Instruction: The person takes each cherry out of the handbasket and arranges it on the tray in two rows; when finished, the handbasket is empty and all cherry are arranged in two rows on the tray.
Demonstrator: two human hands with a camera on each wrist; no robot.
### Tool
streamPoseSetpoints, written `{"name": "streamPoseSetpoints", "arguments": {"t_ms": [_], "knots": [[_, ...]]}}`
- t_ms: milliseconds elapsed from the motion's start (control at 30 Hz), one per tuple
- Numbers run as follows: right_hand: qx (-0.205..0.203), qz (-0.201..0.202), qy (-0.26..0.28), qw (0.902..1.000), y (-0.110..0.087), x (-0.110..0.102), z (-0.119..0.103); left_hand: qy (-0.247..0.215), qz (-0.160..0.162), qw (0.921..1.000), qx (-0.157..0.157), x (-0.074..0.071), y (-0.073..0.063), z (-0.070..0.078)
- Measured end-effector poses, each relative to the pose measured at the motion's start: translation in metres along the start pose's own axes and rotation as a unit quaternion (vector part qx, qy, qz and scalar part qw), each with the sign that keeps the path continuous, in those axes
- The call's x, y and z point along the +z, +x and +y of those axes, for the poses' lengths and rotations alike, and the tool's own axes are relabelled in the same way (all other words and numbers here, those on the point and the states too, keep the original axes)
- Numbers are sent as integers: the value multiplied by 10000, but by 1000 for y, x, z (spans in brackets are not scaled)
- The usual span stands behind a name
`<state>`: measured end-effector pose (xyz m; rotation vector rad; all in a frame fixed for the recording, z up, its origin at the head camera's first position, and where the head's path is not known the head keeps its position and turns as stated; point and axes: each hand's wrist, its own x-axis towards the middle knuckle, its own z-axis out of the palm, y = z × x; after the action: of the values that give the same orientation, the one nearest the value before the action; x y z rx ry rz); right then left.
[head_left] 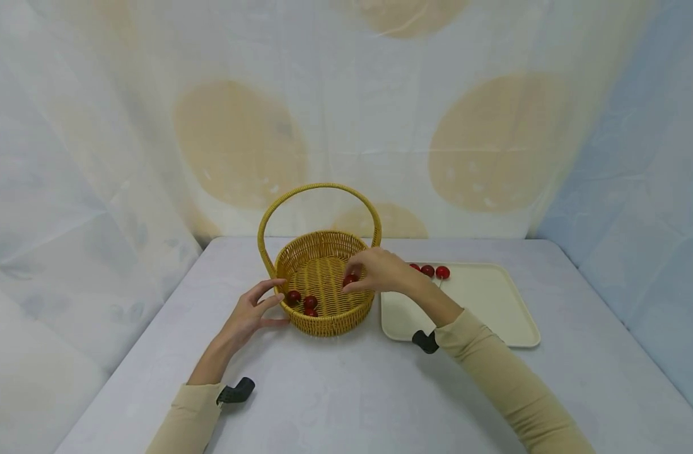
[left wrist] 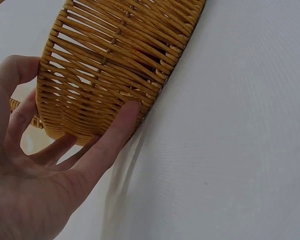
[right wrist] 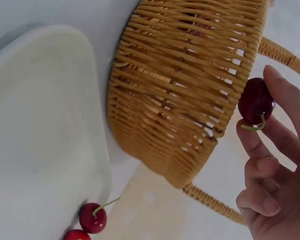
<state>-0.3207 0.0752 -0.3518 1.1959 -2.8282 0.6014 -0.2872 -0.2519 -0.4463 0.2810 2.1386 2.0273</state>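
A round woven wicker basket (head_left: pixel 326 325) with a tall hoop handle stands on the table, several dark red cherries (head_left: pixel 309 302) lying inside near its left front wall. My left hand (head_left: pixel 252 312) holds the basket's left side, its thumb and fingers spread around the outer wall, as the left wrist view also shows (left wrist: pixel 45 185). Above the basket's right part, my right hand (head_left: pixel 380 271) pinches a cherry (right wrist: pixel 256 101) between thumb and fingertips. Its short green stem shows in the right wrist view, where the cherry appears beside the basket's rim.
Right of the basket lies a cream rectangular tray (head_left: pixel 482 309), partly beneath the right forearm. Several red cherries (head_left: pixel 442 272) sit along its far left edge. Patterned curtains (head_left: pixel 357 126) hang behind the table (head_left: pixel 335 391) and on both sides.
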Motion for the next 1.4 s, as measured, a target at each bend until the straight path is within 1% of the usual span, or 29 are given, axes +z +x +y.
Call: {"name": "streamPoseSetpoints", "arguments": {"t_ms": [100,367,633,767,900,967,1033,1200,1300,1400], "knots": [[148,184,67,9997,-4,-3,4,5,10,10000,-19,-1,0,0],[389,568,305,9972,-15,-7,16,24,13,10000,-43,-1,-1,2],[625,927,483,9926,-31,-13,30,5,3,10000,-33,-2,0,4],[626,1046,571,9909,-38,-13,38,32,15,10000,-23,-2,0,3],[721,1218,510,9886,-45,-8,49,45,11,10000,-13,-2,-1,1],[886,1305,435,9865,-48,-5,55,35,19,10000,-20,-2,-1,1],[1149,1358,362,9834,-51,-2,59,26,19,10000,-28,-1,-2,1],[1773,1471,124,9730,-57,2,69,34,-4,10000,34,0,-1,5],[1942,1492,22,9696,-58,7,75,17,-14,10000,45,0,0,5],[2140,1388,3,9669,-60,14,78,-10,-17,10000,10,0,-1,5]]}}
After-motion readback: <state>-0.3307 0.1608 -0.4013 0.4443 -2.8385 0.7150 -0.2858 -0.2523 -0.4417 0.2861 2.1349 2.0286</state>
